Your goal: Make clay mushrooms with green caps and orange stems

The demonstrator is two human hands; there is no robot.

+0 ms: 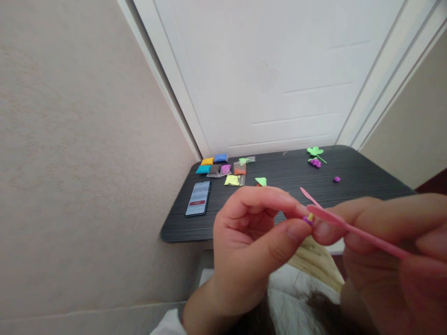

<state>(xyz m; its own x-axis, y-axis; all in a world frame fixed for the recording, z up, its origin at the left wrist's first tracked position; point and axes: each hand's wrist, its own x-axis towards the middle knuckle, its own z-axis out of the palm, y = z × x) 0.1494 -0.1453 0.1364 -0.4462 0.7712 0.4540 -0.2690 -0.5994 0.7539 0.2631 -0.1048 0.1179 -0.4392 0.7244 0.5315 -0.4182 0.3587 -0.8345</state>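
Between the thumb and fingertips of my left hand [249, 246] is a small purple and yellow piece of clay [309, 219]. My right hand [387, 274], large and close to the camera, grips a pink modelling tool [370, 238]. Its flat tip reaches the clay piece; whether they touch I cannot tell. Behind the hands lies another pink modelling tool [310, 196], partly covered by my right fingers. A green and brown piece [260, 181] shows above my left hand, its lower part hidden.
On the dark table [286, 168], a green leaf shape [315, 151], a purple grape-like cluster [315, 163] and a purple ball [336, 179] lie at the right. Several coloured clay packets [215, 169] and a phone [198, 198] lie left. A white door [300, 107] stands behind.
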